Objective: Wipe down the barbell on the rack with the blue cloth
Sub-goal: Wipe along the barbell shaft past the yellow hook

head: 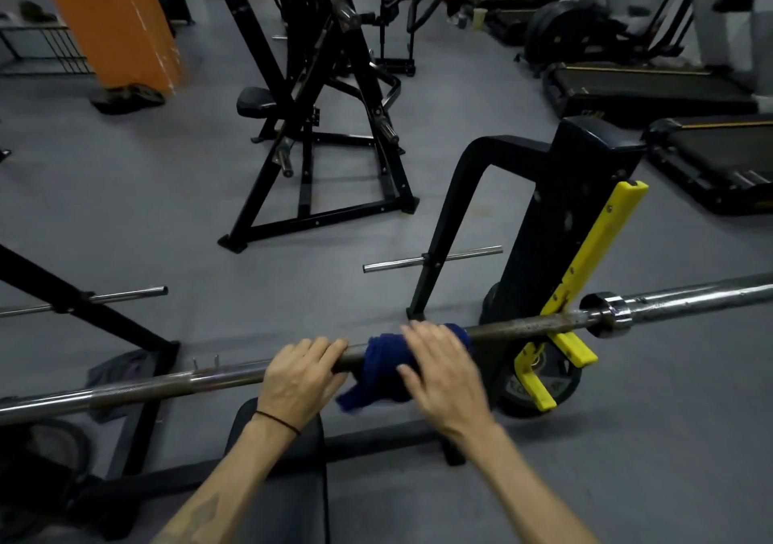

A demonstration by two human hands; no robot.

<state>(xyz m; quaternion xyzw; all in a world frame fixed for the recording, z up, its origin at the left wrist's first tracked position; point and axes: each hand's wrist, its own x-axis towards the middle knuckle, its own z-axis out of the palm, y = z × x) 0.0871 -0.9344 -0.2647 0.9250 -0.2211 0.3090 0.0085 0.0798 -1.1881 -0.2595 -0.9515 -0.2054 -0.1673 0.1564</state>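
A long steel barbell (523, 328) lies across the rack, running from the lower left up to the right edge, resting in a yellow hook (585, 267) on the right upright. A dark blue cloth (378, 370) is wrapped around the bar near its middle, with a loose end hanging below. My right hand (443, 372) lies over the cloth with fingers curled round it and the bar. My left hand (299, 376) grips the bare bar just left of the cloth.
A black bench pad (288, 497) sits below my arms. The black right upright (573, 217) has a weight plate (539, 384) at its base. Plate pegs (435, 258) stick out behind. A black plate-loaded machine (318, 125) stands further off, treadmills (644, 87) at the right.
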